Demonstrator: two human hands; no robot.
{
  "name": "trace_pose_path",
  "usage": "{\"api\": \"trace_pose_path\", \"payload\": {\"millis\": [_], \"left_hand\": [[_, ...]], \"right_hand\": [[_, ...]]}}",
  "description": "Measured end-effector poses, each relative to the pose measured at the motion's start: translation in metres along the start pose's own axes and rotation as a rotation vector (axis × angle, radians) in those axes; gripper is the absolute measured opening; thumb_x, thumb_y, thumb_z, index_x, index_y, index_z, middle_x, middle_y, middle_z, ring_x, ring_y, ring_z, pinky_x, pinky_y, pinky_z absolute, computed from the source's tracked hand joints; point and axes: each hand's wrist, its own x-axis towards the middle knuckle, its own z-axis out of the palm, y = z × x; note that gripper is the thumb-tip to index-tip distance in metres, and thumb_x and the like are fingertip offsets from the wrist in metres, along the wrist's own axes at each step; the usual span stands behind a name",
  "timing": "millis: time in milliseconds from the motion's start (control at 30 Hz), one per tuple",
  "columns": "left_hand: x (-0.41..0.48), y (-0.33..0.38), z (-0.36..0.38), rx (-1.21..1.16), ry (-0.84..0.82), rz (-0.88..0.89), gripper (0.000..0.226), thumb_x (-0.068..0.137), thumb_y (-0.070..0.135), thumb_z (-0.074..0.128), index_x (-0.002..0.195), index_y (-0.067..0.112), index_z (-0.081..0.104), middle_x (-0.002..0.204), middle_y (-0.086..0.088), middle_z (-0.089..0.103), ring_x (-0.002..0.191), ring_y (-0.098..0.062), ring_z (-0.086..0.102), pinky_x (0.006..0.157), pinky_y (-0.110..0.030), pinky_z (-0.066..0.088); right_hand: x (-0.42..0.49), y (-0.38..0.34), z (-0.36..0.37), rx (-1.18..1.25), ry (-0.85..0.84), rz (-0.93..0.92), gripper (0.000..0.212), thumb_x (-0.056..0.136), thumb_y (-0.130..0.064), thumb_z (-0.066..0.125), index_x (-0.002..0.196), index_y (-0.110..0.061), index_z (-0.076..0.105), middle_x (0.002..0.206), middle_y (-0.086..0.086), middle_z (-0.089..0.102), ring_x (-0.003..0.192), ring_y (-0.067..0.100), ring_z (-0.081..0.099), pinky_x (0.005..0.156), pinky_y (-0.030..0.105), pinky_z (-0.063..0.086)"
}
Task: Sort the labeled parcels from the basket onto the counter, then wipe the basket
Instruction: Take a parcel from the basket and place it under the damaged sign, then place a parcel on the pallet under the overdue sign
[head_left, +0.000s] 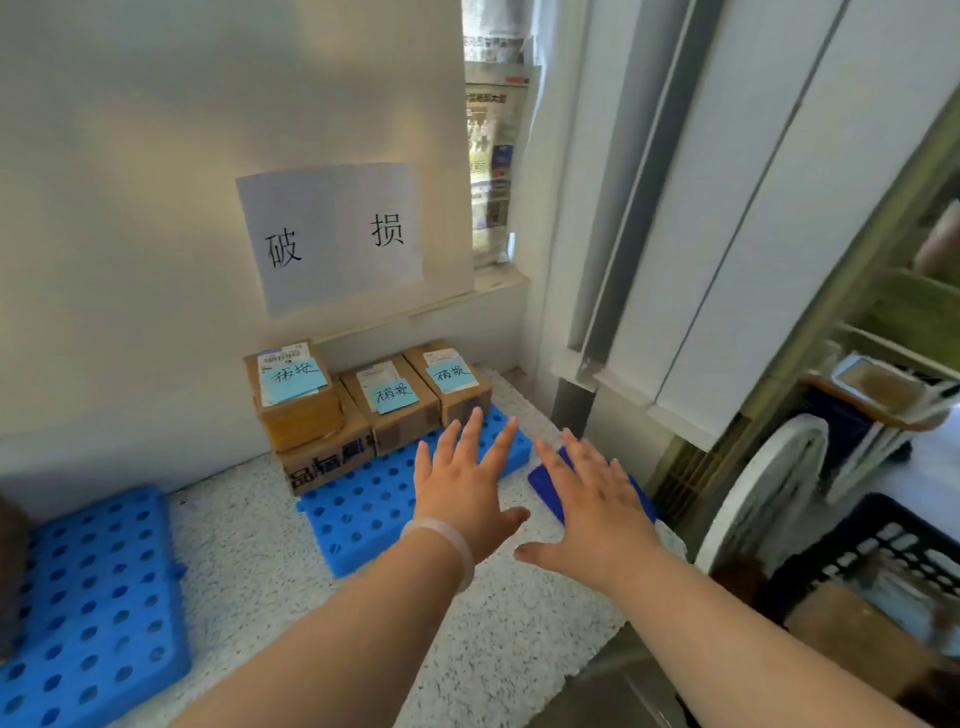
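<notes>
Both empty: left hand (457, 483) and right hand (592, 501) hover, fingers spread, over the speckled counter (249, 561). The black plastic basket (852, 551) sits low right. Beyond, blue-labelled brown cardboard parcels (389, 400) cluster on a blue perforated mat (358, 514), apparently sorted under the matching white paper sign (332, 234).

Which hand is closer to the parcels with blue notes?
Left. The left hand spreads over the blue perforated mat, fingertips just before the rightmost parcel; the right hand is farther right, over a dark blue sheet.
</notes>
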Motion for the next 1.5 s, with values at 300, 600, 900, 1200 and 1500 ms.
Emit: {"api": "trace_pose_path", "payload": {"millis": [300,600,900,1200,1500], "left_hand": [[0.001,0.134,0.013,-0.025,-0.072,0.305,0.101,0.085,0.068,0.056,0.152,0.046,-0.017,0.166,0.003,-0.017,0.153,-0.026,-0.009,0.121,-0.054,-0.003],[0.001,0.282,0.041,-0.055,-0.12,0.502,0.098,0.088,0.065,0.056,0.151,0.048,-0.017,0.167,0.003,-0.012,0.153,-0.026,-0.005,0.123,-0.054,0.001],[0.005,0.436,0.089,-0.07,-0.239,0.551,0.094,0.09,0.065,0.051,0.154,0.046,-0.014,0.167,0.003,-0.009,0.153,-0.025,-0.004,0.124,-0.051,0.001],[0.014,0.518,0.141,-0.081,-0.451,0.512,0.087,0.094,0.062,0.048,0.152,0.047,-0.015,0.167,0.005,-0.011,0.153,-0.025,-0.007,0.123,-0.05,-0.002],[0.075,0.558,0.197,-0.132,-0.603,0.533,0.077,0.097,0.062,0.039,0.154,0.045,-0.008,0.167,0.007,-0.003,0.153,-0.023,-0.001,0.122,-0.048,-0.001]], "right_hand": [[-0.088,0.1,-0.016,0.062,0.064,0.254,0.117,0.074,-0.074,0.06,0.153,-0.037,-0.018,0.162,-0.002,-0.025,0.149,0.018,-0.02,0.121,0.045,-0.008],[-0.164,0.227,-0.037,0.098,0.06,0.466,0.114,0.08,-0.062,0.065,0.15,-0.04,-0.023,0.16,-0.005,-0.029,0.149,0.018,-0.021,0.122,0.045,-0.006],[-0.237,0.379,-0.039,0.223,0.04,0.726,0.106,0.084,-0.062,0.061,0.152,-0.04,-0.016,0.162,-0.007,-0.021,0.15,0.02,-0.016,0.121,0.048,0.003],[-0.26,0.467,-0.02,0.329,0.023,0.919,0.098,0.088,-0.061,0.057,0.154,-0.037,-0.012,0.164,-0.002,-0.013,0.152,0.024,-0.007,0.122,0.045,0.006],[-0.229,0.514,0.016,0.432,-0.011,1.105,0.095,0.09,-0.063,0.051,0.153,-0.036,-0.015,0.164,-0.004,-0.015,0.152,0.022,-0.008,0.122,0.046,0.008]]}}
